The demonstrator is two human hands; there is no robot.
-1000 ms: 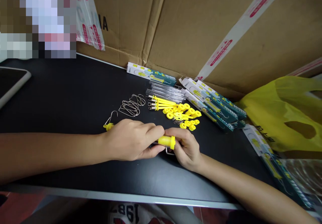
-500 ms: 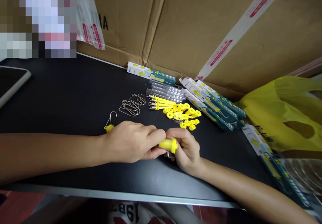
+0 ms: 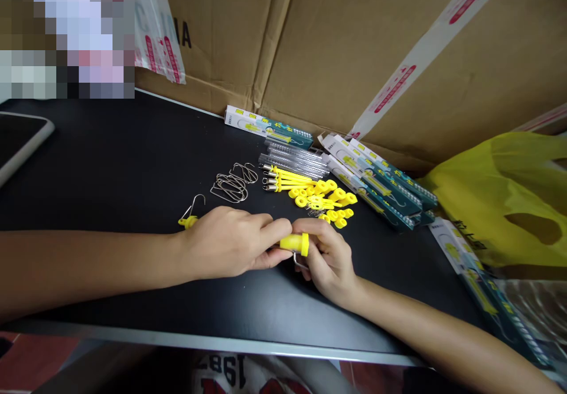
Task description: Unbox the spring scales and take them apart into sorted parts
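My left hand (image 3: 234, 243) is closed around a spring scale, whose yellow capped end (image 3: 294, 243) sticks out toward the right. At the other side of that hand a yellow end piece (image 3: 190, 222) with a wire hook (image 3: 197, 200) shows. My right hand (image 3: 330, 258) pinches a bent metal wire hook (image 3: 299, 262) just under the yellow cap. Its fingertips are partly hidden, and I cannot tell whether the wire is joined to the cap. Beyond my hands lie a pile of loose wire hooks (image 3: 230, 187), yellow caps and rings (image 3: 336, 196) and small springs (image 3: 316, 211).
Yellow rods (image 3: 292, 180) and clear tubes (image 3: 295, 160) lie behind the caps. Printed boxes (image 3: 376, 175) are stacked at the back right, beside a yellow plastic bag (image 3: 500, 187). A large cardboard carton (image 3: 354, 39) walls off the back. A white-edged device (image 3: 20, 146) lies far left.
The yellow cap has shifted slightly up and left, and its end nub no longer shows. More of the wire hook is visible, tilted differently in my right fingers.
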